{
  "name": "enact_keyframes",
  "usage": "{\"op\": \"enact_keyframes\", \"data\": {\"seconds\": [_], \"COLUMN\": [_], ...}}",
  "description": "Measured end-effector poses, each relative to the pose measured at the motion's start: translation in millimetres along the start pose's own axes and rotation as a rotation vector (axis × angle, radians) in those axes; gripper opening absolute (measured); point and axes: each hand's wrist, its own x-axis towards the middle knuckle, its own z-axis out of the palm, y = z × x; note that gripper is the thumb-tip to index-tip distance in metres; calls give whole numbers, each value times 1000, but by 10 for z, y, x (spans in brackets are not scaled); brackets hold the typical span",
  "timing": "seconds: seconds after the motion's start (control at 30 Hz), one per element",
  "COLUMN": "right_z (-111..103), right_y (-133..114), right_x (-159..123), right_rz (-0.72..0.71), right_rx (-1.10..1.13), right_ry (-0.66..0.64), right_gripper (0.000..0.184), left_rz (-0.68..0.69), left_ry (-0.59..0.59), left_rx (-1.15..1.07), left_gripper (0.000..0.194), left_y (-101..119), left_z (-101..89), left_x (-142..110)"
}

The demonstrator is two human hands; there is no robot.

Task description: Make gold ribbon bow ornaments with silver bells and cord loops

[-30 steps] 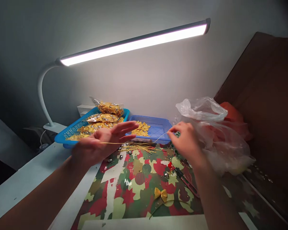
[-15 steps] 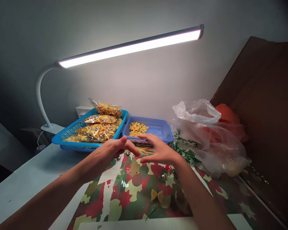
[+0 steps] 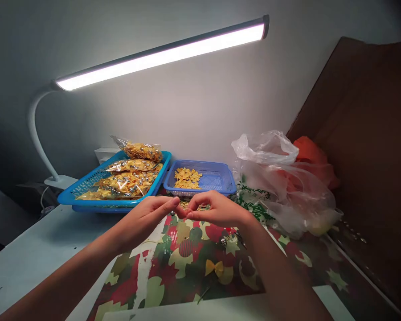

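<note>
My left hand and my right hand meet fingertip to fingertip above the table's middle. The right thumb and forefinger are pinched together, and the left fingers are bent in against them. A thin gold cord trails out below the left hand; its part at the fingertips is too small to make out. Behind the hands lies a bunch of gold cords, partly hidden. Nearer to me, a yellow bow rests on the patterned sheet, with a short dark strand beside it.
At the left back, a blue basket holds clear bags of yellow bows and silver bells. A smaller blue basket holds loose yellow bows. Plastic bags crowd the right. A silver bell lies on the sheet. Above hangs a lit lamp.
My hands have come together from apart, where a gold cord was stretched between them. The right hand moved left and its fingers closed to a pinch. The view has shifted a little.
</note>
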Motion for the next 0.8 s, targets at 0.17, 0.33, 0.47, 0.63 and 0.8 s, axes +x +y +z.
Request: {"op": "enact_keyframes", "data": {"seconds": [0.17, 0.33, 0.47, 0.63, 0.8], "right_z": [-67, -164, -170, 49, 115], "right_y": [29, 36, 21, -10, 61], "right_x": [-9, -96, -117, 10, 77], "right_rz": [-58, -30, 70, 2, -33], "right_rx": [48, -2, -64, 57, 288], "right_ry": [94, 13, -59, -129, -194], "right_gripper": [11, 12, 49, 25, 23], "left_rz": [-60, -105, -85, -84, -113], "left_ry": [5, -15, -24, -56, -87], "left_rx": [-19, -73, -56, -94, -201], "left_gripper": [51, 47, 45, 45, 42], "left_y": [-54, -99, -98, -94, -119], "left_z": [-11, -27, -29, -9, -13], "left_x": [57, 108, 106, 105, 143]}}
